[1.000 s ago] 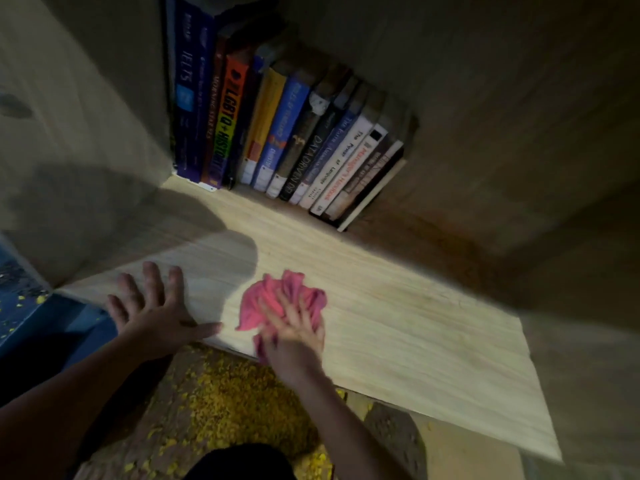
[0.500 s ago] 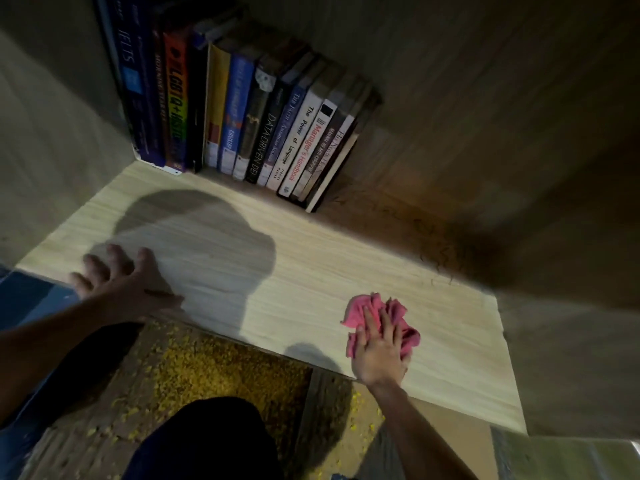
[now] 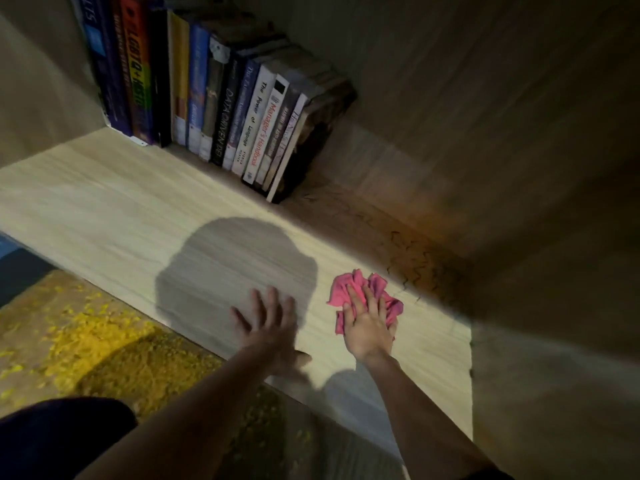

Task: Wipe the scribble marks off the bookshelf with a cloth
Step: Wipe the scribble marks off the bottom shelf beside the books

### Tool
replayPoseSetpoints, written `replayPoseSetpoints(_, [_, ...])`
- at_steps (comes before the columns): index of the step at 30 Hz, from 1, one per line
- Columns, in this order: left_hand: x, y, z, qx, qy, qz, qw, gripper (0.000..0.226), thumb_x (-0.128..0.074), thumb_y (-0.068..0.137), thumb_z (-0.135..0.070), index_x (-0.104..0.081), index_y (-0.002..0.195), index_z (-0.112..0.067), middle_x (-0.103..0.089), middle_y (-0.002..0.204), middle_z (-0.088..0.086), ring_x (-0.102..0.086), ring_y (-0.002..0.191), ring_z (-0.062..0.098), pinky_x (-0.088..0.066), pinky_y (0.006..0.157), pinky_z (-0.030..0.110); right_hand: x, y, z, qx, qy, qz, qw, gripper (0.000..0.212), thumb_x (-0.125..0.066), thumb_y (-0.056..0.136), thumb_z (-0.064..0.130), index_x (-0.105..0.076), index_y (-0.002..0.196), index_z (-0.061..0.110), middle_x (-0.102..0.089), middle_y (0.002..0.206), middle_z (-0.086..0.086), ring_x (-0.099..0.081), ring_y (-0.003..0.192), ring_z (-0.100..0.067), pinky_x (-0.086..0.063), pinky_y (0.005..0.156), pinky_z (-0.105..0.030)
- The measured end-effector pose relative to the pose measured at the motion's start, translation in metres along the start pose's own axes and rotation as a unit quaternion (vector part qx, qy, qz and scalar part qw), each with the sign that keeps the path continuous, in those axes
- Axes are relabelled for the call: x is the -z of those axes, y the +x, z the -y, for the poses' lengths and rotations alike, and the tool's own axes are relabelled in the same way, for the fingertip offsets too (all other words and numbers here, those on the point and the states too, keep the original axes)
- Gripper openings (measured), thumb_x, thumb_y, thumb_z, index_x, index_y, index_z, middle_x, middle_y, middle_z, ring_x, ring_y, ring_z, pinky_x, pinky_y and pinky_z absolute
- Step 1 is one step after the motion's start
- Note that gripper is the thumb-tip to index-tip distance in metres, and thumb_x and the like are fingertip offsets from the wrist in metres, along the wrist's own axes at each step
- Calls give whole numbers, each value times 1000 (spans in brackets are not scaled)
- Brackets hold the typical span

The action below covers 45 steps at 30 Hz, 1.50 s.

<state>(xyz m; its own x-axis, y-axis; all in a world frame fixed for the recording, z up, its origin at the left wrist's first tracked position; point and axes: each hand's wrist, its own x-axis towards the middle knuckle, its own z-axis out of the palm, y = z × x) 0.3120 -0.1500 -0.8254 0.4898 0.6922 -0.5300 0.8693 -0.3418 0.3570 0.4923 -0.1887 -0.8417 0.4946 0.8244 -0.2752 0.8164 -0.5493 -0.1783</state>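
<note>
Scribble marks (image 3: 412,268) run as dark squiggles along the back of the shelf (image 3: 138,209), in the dim strip under the back wall (image 3: 450,116), from just beside the last book toward the right corner. Books (image 3: 221,109) stand in a row at the back left and close off that end. The side wall (image 3: 536,341) rises at the right, close to the marks. A round shadow (image 3: 239,271) lies across the middle of the shelf. Below the front edge is a rug (image 3: 121,358) flecked with yellow.

My right hand (image 3: 369,323) lies flat on the pink cloth (image 3: 360,289), fingers straight, pressing it onto the shelf near the front right. The cloth bunches out beyond my fingertips. The nearest marks sit just past it, toward the back right, not under it. My left hand (image 3: 273,330) is blurred, with fingers spread, over the front edge just left of the cloth, and it holds nothing. I cannot tell whether it touches the wood.
</note>
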Motion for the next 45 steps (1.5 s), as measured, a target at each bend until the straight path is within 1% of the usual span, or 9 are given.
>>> replayPoseSetpoints(9, [-17,0,-16,94,-17,-20,995,132,-57,61,-84,21,149,-23,35,152,10,34,136,39,15,102,70,15,-12,-128,-21,-30,-76,996,51,-13,100,46,1,149,44,12,159,9,17,145,-16,1,118,-52])
replayPoseSetpoints(13, [-19,1,-21,120,-5,-22,992,139,-58,56,-86,22,149,-22,36,152,10,35,136,40,13,101,73,34,27,-170,-108,-56,-93,988,50,-22,102,39,-22,151,29,-20,158,-4,-14,145,-24,-4,118,-43])
replayPoseSetpoints(16, [-18,0,-22,126,-6,-12,992,141,-60,54,-86,23,149,-23,37,152,8,36,135,39,12,100,74,44,60,-160,-114,-84,-111,984,53,-17,101,37,-33,148,22,-21,157,-6,-14,144,-28,-9,118,-45])
replayPoseSetpoints(20, [-16,-3,-25,136,4,-12,991,137,-60,57,-84,21,149,-24,34,153,8,33,137,40,10,102,73,54,82,-165,-71,-159,-109,979,63,-25,98,43,-7,154,21,-3,160,-9,2,146,-30,0,119,-49])
replayPoseSetpoints(27, [-11,-2,-26,150,24,31,988,121,-46,67,-86,16,151,-25,26,156,10,24,141,41,8,106,71,6,-13,-122,-49,-28,-47,997,60,-19,98,35,-6,154,18,7,160,-9,7,146,-30,1,117,-50])
replayPoseSetpoints(31, [-18,-4,-32,158,11,-15,987,117,-56,73,-76,18,150,-28,31,155,6,29,140,37,8,108,69,13,1,-134,-111,-33,-98,988,52,-16,102,41,-9,152,33,-1,161,0,-1,147,-25,0,117,-44])
replayPoseSetpoints(35, [-16,2,-21,143,8,25,989,134,-64,63,-78,28,146,-28,40,150,3,38,134,38,11,103,70,42,54,-157,-134,-50,-117,983,53,-27,100,35,-24,151,20,-15,158,-8,-12,144,-29,-4,118,-47])
replayPoseSetpoints(39, [-13,2,-20,135,-1,45,990,139,-66,58,-78,32,143,-28,45,146,3,43,130,37,13,102,71,60,86,-166,-99,-137,-109,979,75,-36,96,43,4,153,15,2,159,-10,7,145,-32,6,116,-47])
replayPoseSetpoints(45, [-9,-5,-23,119,-9,48,992,135,-63,62,-78,30,145,-27,42,148,7,40,132,40,11,103,72,28,19,-139,-78,-19,-56,995,55,-18,102,43,-9,154,26,-2,161,-1,0,147,-25,3,119,-48])
